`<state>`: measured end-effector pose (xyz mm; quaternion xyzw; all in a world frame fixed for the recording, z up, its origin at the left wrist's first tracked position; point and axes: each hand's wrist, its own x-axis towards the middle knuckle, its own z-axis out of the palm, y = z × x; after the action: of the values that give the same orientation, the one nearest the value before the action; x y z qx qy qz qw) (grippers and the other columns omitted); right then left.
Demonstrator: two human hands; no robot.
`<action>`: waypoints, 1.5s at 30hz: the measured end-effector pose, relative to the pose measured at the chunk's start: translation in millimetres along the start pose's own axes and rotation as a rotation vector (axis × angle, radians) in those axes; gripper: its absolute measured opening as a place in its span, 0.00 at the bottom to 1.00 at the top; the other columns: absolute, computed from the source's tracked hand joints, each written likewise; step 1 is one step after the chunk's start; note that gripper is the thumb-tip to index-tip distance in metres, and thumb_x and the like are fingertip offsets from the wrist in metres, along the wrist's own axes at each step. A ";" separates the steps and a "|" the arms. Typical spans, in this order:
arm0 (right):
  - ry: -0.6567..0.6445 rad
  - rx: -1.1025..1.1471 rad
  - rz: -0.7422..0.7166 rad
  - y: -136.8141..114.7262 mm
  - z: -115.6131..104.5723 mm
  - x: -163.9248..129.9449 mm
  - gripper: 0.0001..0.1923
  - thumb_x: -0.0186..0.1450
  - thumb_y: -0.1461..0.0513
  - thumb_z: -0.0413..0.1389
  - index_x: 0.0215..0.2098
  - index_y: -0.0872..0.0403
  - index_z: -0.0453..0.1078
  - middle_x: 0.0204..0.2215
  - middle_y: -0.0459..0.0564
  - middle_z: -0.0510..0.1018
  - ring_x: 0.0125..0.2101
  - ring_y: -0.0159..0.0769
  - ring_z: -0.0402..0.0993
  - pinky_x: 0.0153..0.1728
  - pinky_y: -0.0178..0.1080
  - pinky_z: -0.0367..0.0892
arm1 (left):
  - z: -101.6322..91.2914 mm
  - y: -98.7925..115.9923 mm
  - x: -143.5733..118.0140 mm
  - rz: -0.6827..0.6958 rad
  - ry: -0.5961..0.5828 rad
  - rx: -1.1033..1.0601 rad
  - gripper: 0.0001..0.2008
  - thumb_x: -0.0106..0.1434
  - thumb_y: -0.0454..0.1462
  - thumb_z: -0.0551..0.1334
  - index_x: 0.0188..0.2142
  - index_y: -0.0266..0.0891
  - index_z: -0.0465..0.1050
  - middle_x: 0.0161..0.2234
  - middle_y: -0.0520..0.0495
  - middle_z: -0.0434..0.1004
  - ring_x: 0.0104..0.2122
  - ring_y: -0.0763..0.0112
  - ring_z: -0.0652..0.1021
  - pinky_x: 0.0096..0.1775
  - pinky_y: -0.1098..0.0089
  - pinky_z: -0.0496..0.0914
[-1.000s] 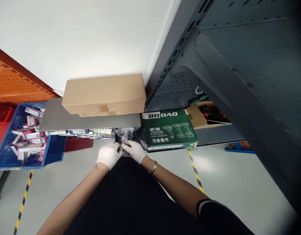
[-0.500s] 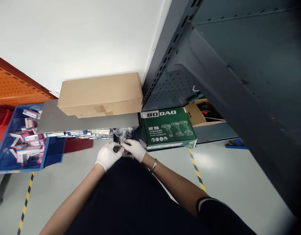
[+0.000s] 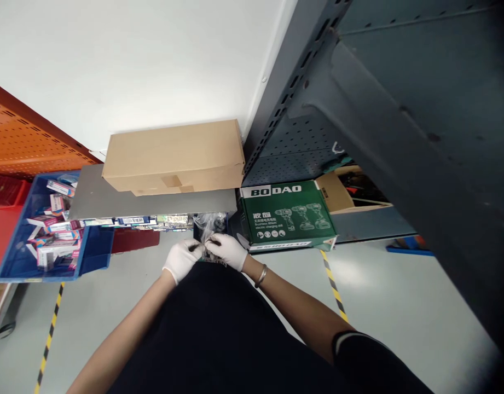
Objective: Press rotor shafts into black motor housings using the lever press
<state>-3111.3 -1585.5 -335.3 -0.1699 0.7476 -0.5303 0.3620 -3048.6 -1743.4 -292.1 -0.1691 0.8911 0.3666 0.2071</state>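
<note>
My left hand (image 3: 181,259), in a white glove, is closed with its fingertips pinched on the clear plastic bag (image 3: 208,224). Facing it, my right hand (image 3: 228,250), also gloved, pinches the same bag from the other side. The bag's crumpled upper part sticks up between the hands over a dark blue bin (image 3: 197,232). Small dark pieces show by the fingers, too small to name. Both hands are close to my dark shirt, below the edge of a grey shelf (image 3: 153,206).
A long cardboard box (image 3: 173,156) lies on the shelf. To its right sits a green BODAO drill box (image 3: 287,216), beside grey racking (image 3: 293,76). At left, a blue bin (image 3: 19,257) holds several small cartons. Yellow-black tape (image 3: 50,328) marks the floor.
The view has shifted slightly, so the shelf and boxes appear a little further right. Both hands stay together at the plastic bag, with only small finger movement.
</note>
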 end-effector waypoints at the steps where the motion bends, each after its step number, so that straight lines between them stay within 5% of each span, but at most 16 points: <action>1: -0.012 0.010 0.003 -1.7 -2.0 -1.4 0.08 0.62 0.59 0.54 0.26 0.54 0.68 0.26 0.47 0.76 0.31 0.36 0.72 0.36 0.36 0.63 | -1.7 -0.7 0.3 -0.016 0.008 0.006 0.12 0.63 0.40 0.57 0.29 0.41 0.77 0.28 0.51 0.79 0.30 0.70 0.77 0.34 0.75 0.69; 9: -0.148 0.128 0.058 -4.9 -10.8 -19.8 0.09 0.64 0.62 0.50 0.26 0.53 0.65 0.17 0.42 0.73 0.19 0.30 0.69 0.26 0.32 0.65 | -14.4 -1.4 -1.8 -0.113 0.170 0.105 0.09 0.59 0.40 0.60 0.27 0.40 0.75 0.28 0.43 0.78 0.33 0.56 0.78 0.38 0.61 0.70; 14: -0.140 0.156 0.065 -3.8 -4.1 -23.5 0.08 0.62 0.65 0.52 0.25 0.53 0.65 0.17 0.42 0.73 0.20 0.30 0.71 0.29 0.32 0.66 | -15.6 12.9 -8.6 0.053 0.180 -0.044 0.14 0.68 0.36 0.51 0.48 0.37 0.70 0.41 0.43 0.79 0.40 0.65 0.80 0.44 0.66 0.73; 18: -0.123 0.207 0.080 -2.5 -1.1 -24.7 0.08 0.63 0.64 0.51 0.26 0.53 0.64 0.17 0.42 0.73 0.20 0.30 0.71 0.26 0.32 0.67 | -6.1 17.4 -8.2 0.222 0.100 -0.094 0.14 0.67 0.35 0.54 0.51 0.41 0.69 0.44 0.46 0.80 0.43 0.67 0.80 0.47 0.68 0.74; 24: -0.085 0.251 0.089 1.4 -2.5 -25.1 0.06 0.63 0.62 0.51 0.27 0.53 0.64 0.18 0.42 0.74 0.20 0.30 0.71 0.25 0.31 0.66 | -2.4 13.7 -12.1 0.345 0.163 -0.041 0.19 0.64 0.32 0.55 0.54 0.42 0.68 0.52 0.43 0.75 0.51 0.61 0.77 0.55 0.60 0.71; 28: -0.044 0.262 0.094 3.9 1.3 -22.6 0.08 0.65 0.59 0.50 0.29 0.53 0.65 0.18 0.42 0.73 0.19 0.30 0.70 0.23 0.32 0.67 | -15.2 8.1 -21.1 0.382 0.286 0.016 0.29 0.60 0.27 0.53 0.61 0.39 0.60 0.61 0.40 0.65 0.61 0.60 0.67 0.63 0.57 0.61; 31: -0.006 0.231 0.074 1.7 5.3 -19.6 0.10 0.66 0.57 0.49 0.31 0.53 0.66 0.21 0.44 0.75 0.22 0.32 0.73 0.26 0.33 0.69 | -9.4 -0.9 -20.6 0.316 0.202 0.071 0.42 0.54 0.32 0.64 0.66 0.35 0.50 0.64 0.34 0.58 0.64 0.52 0.63 0.62 0.55 0.62; 33: 0.014 0.181 0.042 -1.3 4.1 -16.4 0.10 0.65 0.57 0.52 0.32 0.54 0.69 0.26 0.46 0.78 0.27 0.34 0.76 0.31 0.35 0.71 | 1.8 -7.5 -16.0 0.214 0.143 0.054 0.46 0.50 0.38 0.70 0.65 0.33 0.52 0.61 0.32 0.63 0.60 0.48 0.68 0.59 0.54 0.67; 38: 0.188 -0.019 -0.016 -4.8 -22.0 1.9 0.12 0.65 0.56 0.54 0.42 0.54 0.72 0.40 0.53 0.79 0.40 0.41 0.75 0.47 0.43 0.68 | 13.6 -18.1 -2.6 0.084 0.242 0.004 0.15 0.64 0.37 0.60 0.50 0.40 0.70 0.46 0.42 0.80 0.46 0.59 0.79 0.50 0.59 0.73; 41: 0.171 -0.111 -0.087 -5.1 -40.5 19.9 0.22 0.61 0.59 0.59 0.53 0.52 0.69 0.50 0.54 0.75 0.46 0.41 0.73 0.51 0.44 0.65 | 5.4 -22.0 -0.2 0.081 0.251 -0.042 0.09 0.64 0.35 0.60 0.45 0.43 0.73 0.44 0.47 0.81 0.45 0.64 0.80 0.49 0.64 0.73; 45: 0.016 -0.182 -0.159 -7.4 -47.0 41.7 0.18 0.57 0.62 0.64 0.46 0.51 0.75 0.45 0.50 0.79 0.45 0.42 0.74 0.51 0.43 0.65 | -0.1 -28.0 1.2 0.079 0.224 -0.102 0.10 0.63 0.34 0.61 0.44 0.43 0.74 0.43 0.48 0.81 0.44 0.66 0.80 0.50 0.65 0.73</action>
<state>-3174.6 -1583.5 -335.3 -0.2567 0.7796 -0.4886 0.2958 -3036.9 -1762.6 -308.9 -0.1842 0.8949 0.3980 0.0827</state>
